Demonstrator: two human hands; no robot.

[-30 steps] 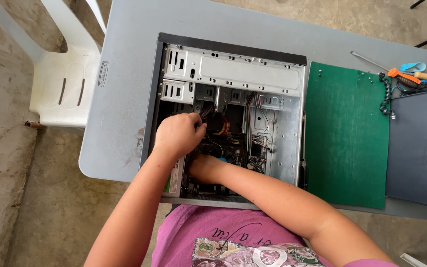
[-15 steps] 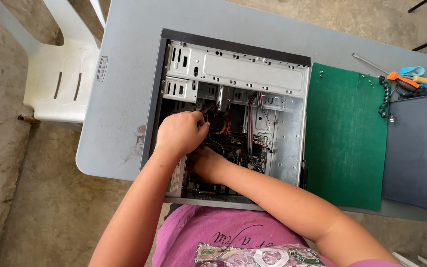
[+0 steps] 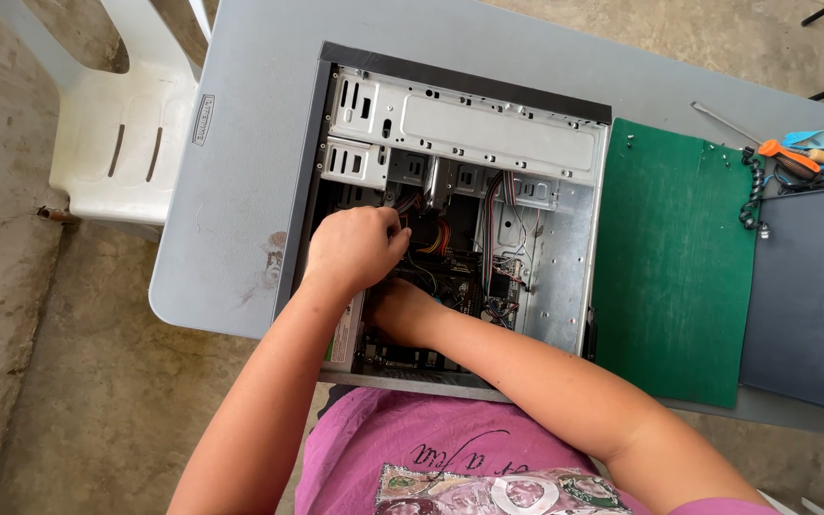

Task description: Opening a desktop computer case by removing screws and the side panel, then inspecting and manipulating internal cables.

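Observation:
An open desktop computer case (image 3: 488,124) lies on its side on a grey table (image 3: 250,172). Its metal drive bays, coloured cables (image 3: 439,234) and a dark circuit board show inside. My left hand (image 3: 353,250) reaches into the case from the left edge, fingers curled over something among the cables that I cannot make out. Just below it, my right hand (image 3: 404,311) is deeper inside on the board, its fingers hidden under the left hand.
A green mat (image 3: 674,267) lies right of the case, with a dark grey panel (image 3: 813,296) beyond it. Screwdrivers with orange and blue handles (image 3: 798,157) and a black coiled cord (image 3: 751,191) rest at the far right. A white plastic chair (image 3: 121,133) stands left of the table.
Both hands stay inside the case with only slight shifts. The view has moved a little, so the case sits slightly more to the right.

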